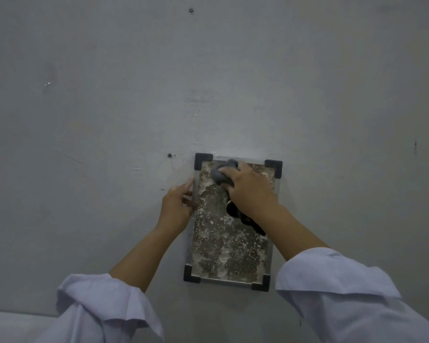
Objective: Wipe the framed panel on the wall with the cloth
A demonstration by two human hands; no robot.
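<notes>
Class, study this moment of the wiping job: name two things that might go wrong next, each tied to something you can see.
1. The right hand presses the grey cloth near the top of the framed panel; hard rubbing may shift the panel, which only the left hand steadies at its left edge.
2. The mottled surface looks flaky; wiping might lift flakes.

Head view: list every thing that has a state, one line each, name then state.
framed panel: mounted on the wall, mottled and stained, black caps on all four corners
cloth: grey, bunched up, pressed against the panel near its top edge
right hand: grips the cloth
left hand: fingers straight, touching the panel's left edge
wall: grey, scuffed, with small screws showing
</notes>
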